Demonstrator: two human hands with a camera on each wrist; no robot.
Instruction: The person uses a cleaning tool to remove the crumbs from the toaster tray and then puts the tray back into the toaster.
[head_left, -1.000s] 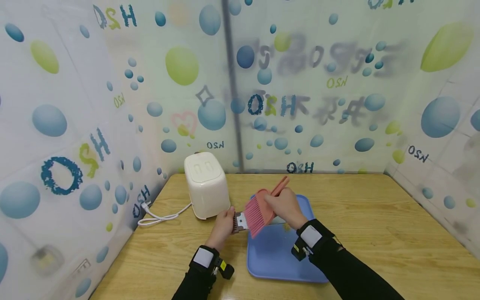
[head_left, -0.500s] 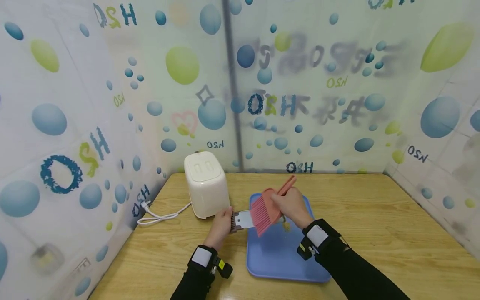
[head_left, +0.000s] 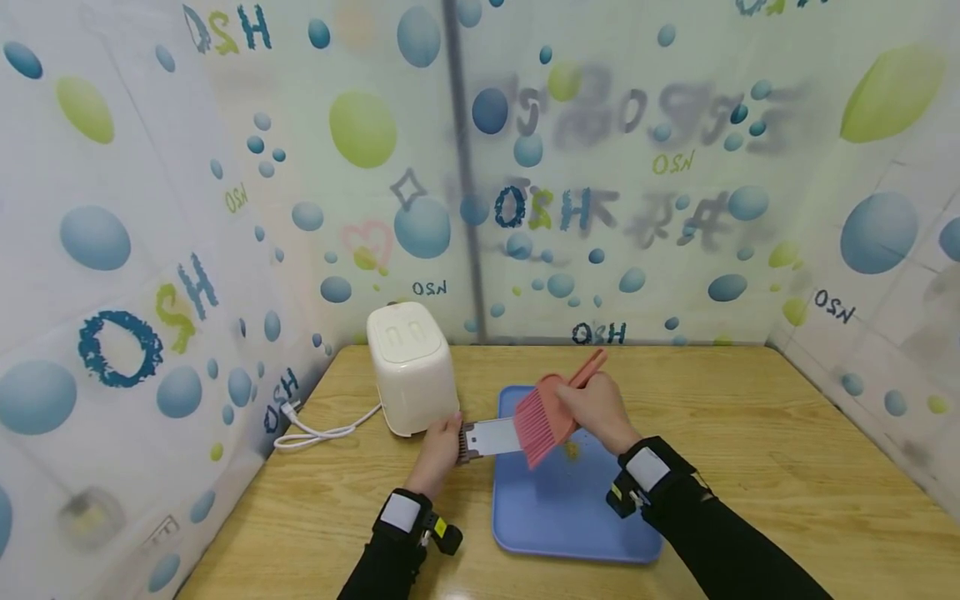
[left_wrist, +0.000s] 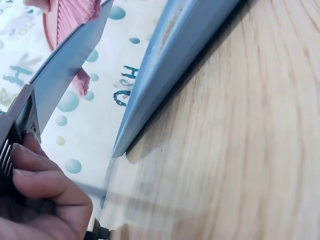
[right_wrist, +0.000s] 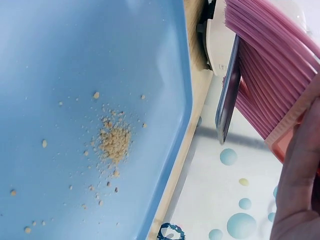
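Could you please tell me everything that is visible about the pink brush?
The pink brush has a rounded head, a slim handle and long, dense bristles. Head and handle look like smooth plastic. The right hand grips it near where the two meet. It is held tilted above the blue tray, handle pointing up and away from the person; its bristles touch the flat plate, showing on both sides of it.

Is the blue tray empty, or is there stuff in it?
Not empty. The tray has crumbs in it: the right wrist view shows a small heap, with more scattered around.
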